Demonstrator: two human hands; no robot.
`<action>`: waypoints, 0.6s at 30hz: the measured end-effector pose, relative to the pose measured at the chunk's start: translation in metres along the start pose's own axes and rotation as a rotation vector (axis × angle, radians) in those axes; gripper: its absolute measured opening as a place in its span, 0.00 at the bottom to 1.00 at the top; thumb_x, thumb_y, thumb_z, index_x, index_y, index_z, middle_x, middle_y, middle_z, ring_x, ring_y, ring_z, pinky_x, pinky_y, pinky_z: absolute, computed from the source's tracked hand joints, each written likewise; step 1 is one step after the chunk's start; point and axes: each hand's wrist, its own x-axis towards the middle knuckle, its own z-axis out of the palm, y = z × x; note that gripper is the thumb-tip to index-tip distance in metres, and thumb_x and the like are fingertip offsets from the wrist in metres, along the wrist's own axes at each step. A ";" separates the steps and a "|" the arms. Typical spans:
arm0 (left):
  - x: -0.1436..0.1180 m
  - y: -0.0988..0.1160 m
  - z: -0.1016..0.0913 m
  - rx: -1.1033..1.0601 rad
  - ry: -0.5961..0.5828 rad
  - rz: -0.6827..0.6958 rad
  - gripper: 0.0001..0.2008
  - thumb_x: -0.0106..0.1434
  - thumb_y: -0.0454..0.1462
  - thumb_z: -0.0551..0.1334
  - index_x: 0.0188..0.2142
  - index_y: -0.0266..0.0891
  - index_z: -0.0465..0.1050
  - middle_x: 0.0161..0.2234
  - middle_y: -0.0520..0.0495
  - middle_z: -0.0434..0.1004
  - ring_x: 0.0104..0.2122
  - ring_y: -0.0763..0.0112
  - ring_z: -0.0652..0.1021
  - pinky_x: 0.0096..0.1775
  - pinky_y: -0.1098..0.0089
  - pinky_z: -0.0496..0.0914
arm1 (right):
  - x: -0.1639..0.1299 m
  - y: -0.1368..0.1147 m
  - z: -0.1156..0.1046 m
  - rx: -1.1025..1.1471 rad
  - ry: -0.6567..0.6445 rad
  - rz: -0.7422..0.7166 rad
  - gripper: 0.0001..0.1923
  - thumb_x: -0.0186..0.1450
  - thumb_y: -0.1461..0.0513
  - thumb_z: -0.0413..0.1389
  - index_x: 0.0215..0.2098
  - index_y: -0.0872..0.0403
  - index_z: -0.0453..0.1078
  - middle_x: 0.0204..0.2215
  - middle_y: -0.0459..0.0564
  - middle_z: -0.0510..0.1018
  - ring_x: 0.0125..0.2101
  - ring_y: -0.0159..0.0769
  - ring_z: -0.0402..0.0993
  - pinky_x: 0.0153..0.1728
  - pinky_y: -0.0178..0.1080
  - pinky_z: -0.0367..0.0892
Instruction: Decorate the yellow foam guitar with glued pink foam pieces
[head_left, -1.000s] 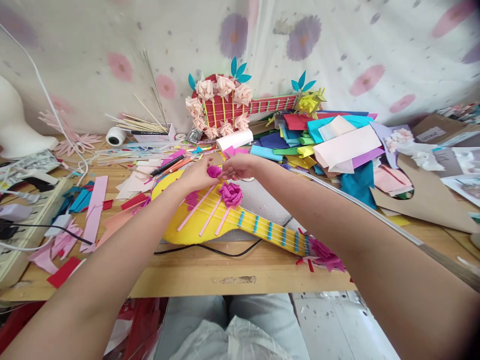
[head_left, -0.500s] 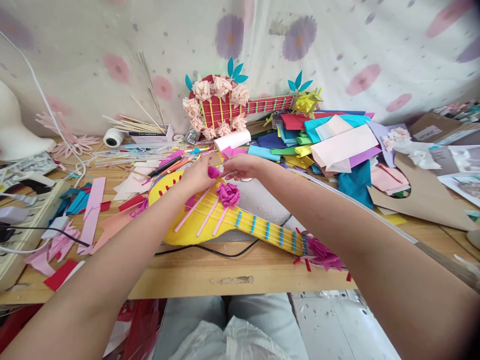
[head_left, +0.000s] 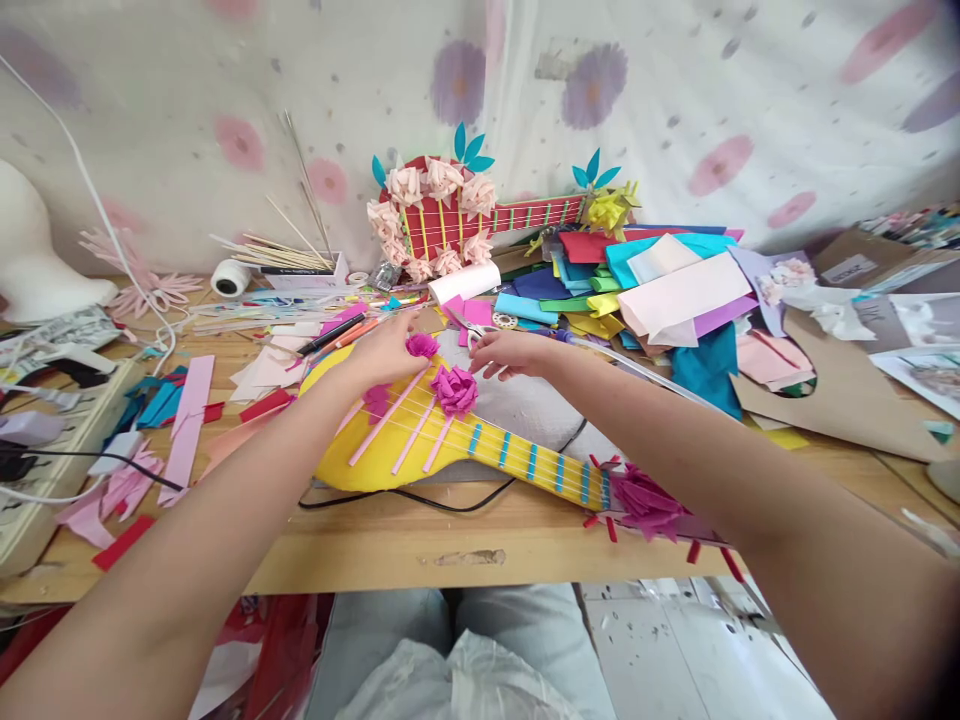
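A yellow paper guitar (head_left: 390, 455) lies across the table, with pink strips, white strings and blue frets on it. My left hand (head_left: 382, 352) is closed at its upper edge, at a small magenta paper flower (head_left: 421, 345); the fingertips are partly hidden. Beside that, a larger magenta paper rose (head_left: 454, 391) sits on the guitar's body. My right hand (head_left: 514, 354) is open, fingers apart, just by the handles of scissors (head_left: 471, 326). A big magenta flower (head_left: 649, 503) with red pegs decorates the guitar's head, near my right forearm.
Behind stands a red paper guitar (head_left: 442, 213) with pale pink roses. A heap of coloured paper (head_left: 675, 285) lies to its right. Markers (head_left: 337, 333) and paper scraps (head_left: 187, 420) are at the left, near a power strip (head_left: 67, 450). A black cable (head_left: 450, 505) runs along the front.
My right hand has moved right and slightly down, away from my left hand, and its fingers have spread. The scissors now show beside it. My left hand stays at the small flower.
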 end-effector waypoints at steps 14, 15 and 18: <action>-0.040 -0.051 -0.056 -0.039 0.169 -0.410 0.21 0.51 0.42 0.61 0.45 0.39 0.71 0.42 0.46 0.77 0.41 0.62 0.76 0.39 0.68 0.68 | -0.013 0.044 -0.008 0.037 -0.239 -0.011 0.18 0.48 0.61 0.65 0.35 0.56 0.69 0.36 0.52 0.78 0.29 0.31 0.75 0.28 0.32 0.70; -0.048 -0.054 -0.061 -0.004 0.123 -0.440 0.20 0.51 0.42 0.61 0.44 0.38 0.71 0.41 0.46 0.77 0.40 0.61 0.76 0.38 0.68 0.68 | -0.014 0.045 -0.007 0.016 -0.284 -0.006 0.20 0.46 0.61 0.66 0.37 0.56 0.69 0.36 0.51 0.78 0.30 0.32 0.75 0.29 0.32 0.70; -0.072 -0.061 -0.073 0.047 -0.002 -0.516 0.17 0.50 0.46 0.62 0.36 0.35 0.73 0.33 0.45 0.78 0.35 0.60 0.77 0.33 0.69 0.68 | -0.019 0.048 -0.006 -0.080 -0.397 -0.012 0.25 0.44 0.60 0.67 0.40 0.55 0.70 0.33 0.49 0.78 0.33 0.33 0.75 0.32 0.33 0.71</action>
